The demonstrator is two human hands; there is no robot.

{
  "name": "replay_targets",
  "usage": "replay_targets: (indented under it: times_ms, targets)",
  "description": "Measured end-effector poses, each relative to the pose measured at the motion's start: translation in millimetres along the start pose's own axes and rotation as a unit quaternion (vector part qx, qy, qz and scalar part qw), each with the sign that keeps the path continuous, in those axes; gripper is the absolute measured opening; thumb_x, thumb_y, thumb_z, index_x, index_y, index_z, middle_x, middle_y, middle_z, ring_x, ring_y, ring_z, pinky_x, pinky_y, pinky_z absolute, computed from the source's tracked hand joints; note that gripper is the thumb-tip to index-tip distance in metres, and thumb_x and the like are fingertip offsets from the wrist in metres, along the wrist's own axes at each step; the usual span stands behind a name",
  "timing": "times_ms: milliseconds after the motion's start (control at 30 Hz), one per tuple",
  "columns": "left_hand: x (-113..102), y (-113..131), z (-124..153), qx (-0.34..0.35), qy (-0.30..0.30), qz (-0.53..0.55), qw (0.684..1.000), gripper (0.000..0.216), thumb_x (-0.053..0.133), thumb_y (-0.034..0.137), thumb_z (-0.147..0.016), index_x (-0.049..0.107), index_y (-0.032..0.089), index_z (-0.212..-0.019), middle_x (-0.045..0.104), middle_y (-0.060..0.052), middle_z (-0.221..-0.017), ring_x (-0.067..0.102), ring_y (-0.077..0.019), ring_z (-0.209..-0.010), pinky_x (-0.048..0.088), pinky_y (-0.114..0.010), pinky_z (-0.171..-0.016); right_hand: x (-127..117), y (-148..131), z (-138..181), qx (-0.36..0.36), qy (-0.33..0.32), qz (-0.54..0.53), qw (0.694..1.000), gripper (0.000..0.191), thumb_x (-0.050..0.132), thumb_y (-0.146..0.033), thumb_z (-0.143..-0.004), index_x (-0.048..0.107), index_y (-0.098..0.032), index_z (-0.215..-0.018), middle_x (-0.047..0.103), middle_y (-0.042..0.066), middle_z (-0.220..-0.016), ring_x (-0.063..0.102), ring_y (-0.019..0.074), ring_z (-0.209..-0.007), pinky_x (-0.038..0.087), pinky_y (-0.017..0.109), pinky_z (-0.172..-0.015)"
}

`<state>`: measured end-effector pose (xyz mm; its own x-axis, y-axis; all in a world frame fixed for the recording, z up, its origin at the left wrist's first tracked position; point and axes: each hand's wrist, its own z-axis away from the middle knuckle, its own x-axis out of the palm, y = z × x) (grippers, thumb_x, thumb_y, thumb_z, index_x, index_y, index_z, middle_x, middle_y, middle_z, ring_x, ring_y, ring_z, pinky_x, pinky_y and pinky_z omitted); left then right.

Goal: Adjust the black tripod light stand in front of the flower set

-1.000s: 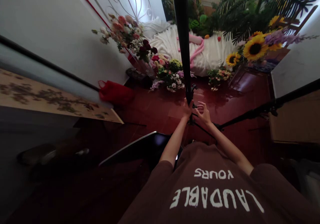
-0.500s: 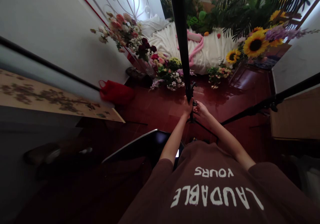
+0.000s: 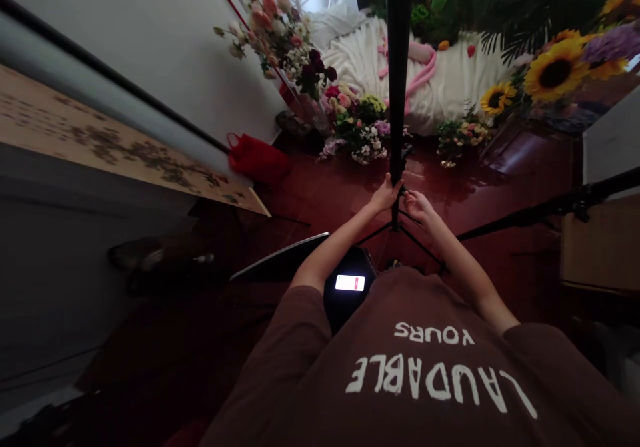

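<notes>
In the head view, the greatest risk is judged to lie at the knob point(image 3: 404, 192): if it is loosened while the pole point(image 3: 398, 67) is gripped too lightly, an upper section could be let slip and skin pinched at the joint. If the pole is pushed sideways, its spread legs point(image 3: 374, 234) could be tipped, and the flowers point(image 3: 370, 134) beyond could be struck by its upper part. The lit screen point(image 3: 349, 282), near the left forearm, could be knocked if that elbow were swung back. The pole is stood between the two hands, low down, just above the legs. It is clasped by the left hand point(image 3: 386, 194), whose fingers are wrapped about it, with the thumb laid across. The right hand point(image 3: 418, 206) is held just to the right of the pole, its fingers curled close at the knob; whether the knob is actually pinched by them cannot be told.
</notes>
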<state>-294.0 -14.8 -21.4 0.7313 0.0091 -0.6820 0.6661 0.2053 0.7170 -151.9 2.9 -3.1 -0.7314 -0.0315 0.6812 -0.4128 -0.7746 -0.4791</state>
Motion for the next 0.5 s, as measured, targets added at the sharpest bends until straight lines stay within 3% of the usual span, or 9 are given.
replay_targets:
  times_ms: [133, 267, 400, 433, 500]
  targets:
    - [-7, 8, 5, 0.002, 0.005, -0.003, 1.000, 0.071, 0.034, 0.062, -0.095, 0.039, 0.013, -0.146, 0.060, -0.019, -0.132, 0.062, -0.0270, -0.118, 0.050, -0.032, -0.094, -10, 3, 21, 0.022, 0.032, -0.082, 0.996, 0.026, 0.036, -0.010, -0.093, 0.058, -0.014, -0.106, 0.072, 0.003, -0.070, 0.066, 0.0087, -0.054, 0.057, 0.013, -0.054]
    - [4, 11, 15, -0.043, 0.066, 0.035, 0.996, 0.065, 0.036, 0.059, -0.096, 0.036, 0.019, -0.147, 0.059, -0.017, -0.135, 0.061, -0.0260, -0.119, 0.050, -0.036, -0.097, -48, 8, 54, 0.026, 0.092, -0.146, 0.985, 0.030, 0.036, -0.010, -0.093, 0.060, -0.010, -0.111, 0.076, 0.008, -0.078, 0.072, 0.0120, -0.063, 0.060, 0.016, -0.058]
    - [51, 8, 46, -0.108, 0.139, 0.088, 0.980, 0.056, 0.027, 0.048, -0.100, 0.032, 0.020, -0.148, 0.051, -0.017, -0.145, 0.055, -0.0238, -0.129, 0.045, -0.038, -0.105, -111, 18, 91, 0.008, 0.182, -0.152, 0.971, 0.030, 0.039, -0.007, -0.088, 0.063, -0.013, -0.105, 0.076, 0.006, -0.075, 0.072, 0.0118, -0.059, 0.060, 0.017, -0.055]
    - [68, 6, 59, -0.127, 0.121, 0.096, 0.980, 0.054, 0.024, 0.045, -0.101, 0.036, 0.018, -0.146, 0.052, -0.017, -0.144, 0.054, -0.0238, -0.131, 0.044, -0.039, -0.107, -128, 21, 101, -0.003, 0.206, -0.155, 0.966, 0.030, 0.040, -0.005, -0.086, 0.064, -0.014, -0.101, 0.076, 0.006, -0.073, 0.072, 0.0114, -0.059, 0.060, 0.017, -0.056]
    - [101, 1, 90, -0.171, 0.009, 0.100, 0.980, 0.051, 0.022, 0.042, -0.101, 0.047, 0.014, -0.137, 0.059, -0.020, -0.136, 0.056, -0.0259, -0.129, 0.044, -0.041, -0.106, -161, 28, 123, -0.026, 0.244, -0.154, 0.957, 0.030, 0.043, -0.003, -0.080, 0.066, -0.018, -0.091, 0.075, 0.003, -0.070, 0.072, 0.0107, -0.058, 0.061, 0.017, -0.058]
